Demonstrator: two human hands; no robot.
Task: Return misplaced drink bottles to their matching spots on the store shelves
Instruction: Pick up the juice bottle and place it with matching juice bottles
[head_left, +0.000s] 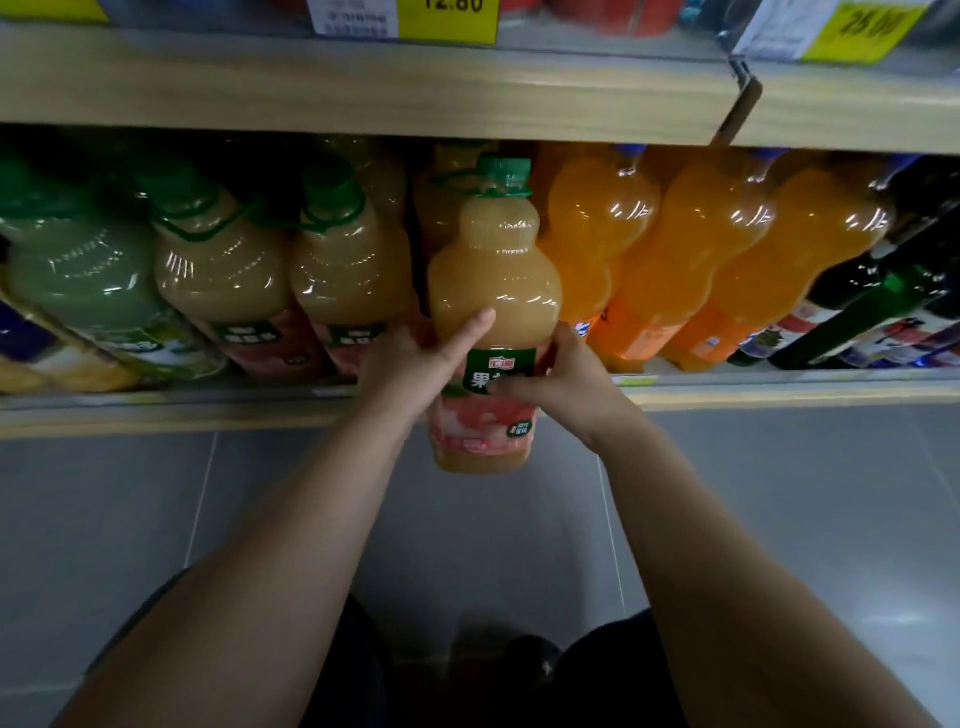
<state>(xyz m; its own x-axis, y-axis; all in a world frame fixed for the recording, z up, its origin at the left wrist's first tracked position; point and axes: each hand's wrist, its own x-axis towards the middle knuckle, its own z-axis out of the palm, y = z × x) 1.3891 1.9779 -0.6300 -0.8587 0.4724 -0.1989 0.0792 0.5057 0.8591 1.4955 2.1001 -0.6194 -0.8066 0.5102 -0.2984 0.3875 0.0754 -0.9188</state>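
A large peach-coloured juice bottle (493, 291) with a green cap and a pink-and-green label stands upright in front of the lower shelf, its base hanging below the shelf's front edge (208, 410). My left hand (415, 364) grips its left side with the thumb across the front. My right hand (561, 384) holds the right side, fingers over the label. Two matching peach juice bottles (348, 265) stand in the row just to its left. Orange soda bottles (691, 260) stand directly to its right.
A green juice bottle (78, 270) stands at the far left of the row and dark bottles (883, 306) at the far right. The upper shelf board (363, 88) carries yellow price tags (447, 21). Grey floor tiles (130, 519) lie below.
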